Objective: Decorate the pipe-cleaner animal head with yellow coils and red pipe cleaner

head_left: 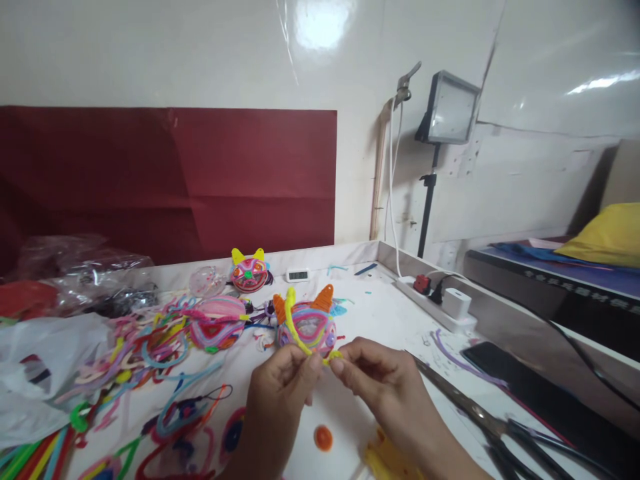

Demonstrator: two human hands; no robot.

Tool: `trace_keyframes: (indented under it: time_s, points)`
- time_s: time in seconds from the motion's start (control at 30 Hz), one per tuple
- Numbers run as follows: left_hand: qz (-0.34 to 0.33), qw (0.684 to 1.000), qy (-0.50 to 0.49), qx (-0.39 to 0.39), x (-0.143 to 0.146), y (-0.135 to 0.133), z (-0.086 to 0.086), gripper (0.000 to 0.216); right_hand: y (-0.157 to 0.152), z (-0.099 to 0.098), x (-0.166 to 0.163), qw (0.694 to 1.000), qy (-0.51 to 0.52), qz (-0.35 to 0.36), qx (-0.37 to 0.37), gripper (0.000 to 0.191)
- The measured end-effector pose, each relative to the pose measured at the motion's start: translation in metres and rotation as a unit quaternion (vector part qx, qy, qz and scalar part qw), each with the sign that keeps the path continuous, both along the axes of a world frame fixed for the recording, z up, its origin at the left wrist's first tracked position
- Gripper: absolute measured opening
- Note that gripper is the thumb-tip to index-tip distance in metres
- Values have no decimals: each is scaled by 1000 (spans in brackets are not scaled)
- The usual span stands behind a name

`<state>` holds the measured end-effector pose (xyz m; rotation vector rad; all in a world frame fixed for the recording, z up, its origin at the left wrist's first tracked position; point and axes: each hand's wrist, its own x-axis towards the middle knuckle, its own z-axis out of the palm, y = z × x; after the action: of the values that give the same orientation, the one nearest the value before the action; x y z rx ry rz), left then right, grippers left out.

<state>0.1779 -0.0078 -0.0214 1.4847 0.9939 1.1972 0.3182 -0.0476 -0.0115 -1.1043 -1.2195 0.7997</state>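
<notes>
Between my two hands runs a fuzzy yellow pipe cleaner [299,337], one end rising and the other curled up small. My left hand [281,387] pinches it along its length between thumb and forefinger. At the curled end, my right hand [383,377] pinches it with thumb and fingertips. Just behind the hands sits a cat-like face made of coloured strips [320,327], with orange ears and pink and purple bands; the yellow strip partly covers it. An orange disc [323,438] lies on the white table below the hands.
Scissors [475,410] and a black phone-like slab [525,387] lie right. A power strip [435,303] runs along the table's right edge. Tangled pipe cleaners [150,340] and plastic bags [45,367] spread left. A finished-looking cat face [249,272] and small digital clock [299,275] stand behind.
</notes>
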Motion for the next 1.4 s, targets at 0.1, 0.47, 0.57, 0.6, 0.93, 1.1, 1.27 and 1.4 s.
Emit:
trace_keyframes:
  time_s: [0.1, 0.47, 0.57, 0.6, 0.93, 1.1, 1.27, 1.4]
  points:
    - [35, 999, 12, 21, 1, -4, 2, 28, -2, 4, 2, 999, -25, 8, -18, 27]
    - [1, 930, 230, 285, -5, -6, 0, 25, -8, 10, 19, 968, -238, 71, -44, 15]
    - [-22, 912, 266, 311, -5, -4, -6, 26, -11, 8, 20, 941, -336, 46, -11, 14]
    - [-18, 919, 261, 295, -4, -3, -7, 25, -11, 8, 19, 935, -353, 37, -8, 16]
    - [-5, 1000, -8, -17, 1, 1, -3, 29, 3, -5, -2, 998, 17, 47, -23, 32]
    - [-5, 999, -23, -24, 3, -3, 2, 29, 1, -2, -2, 999, 35, 15, 4, 30]
    - [29, 1000, -11, 1, 2, -4, 3, 26, -1, 1, 1, 1000, -10, 13, 2, 24]
    - [32, 998, 23, 40, 0, -6, 3, 23, -3, 1, 3, 998, -67, 8, 1, 23]
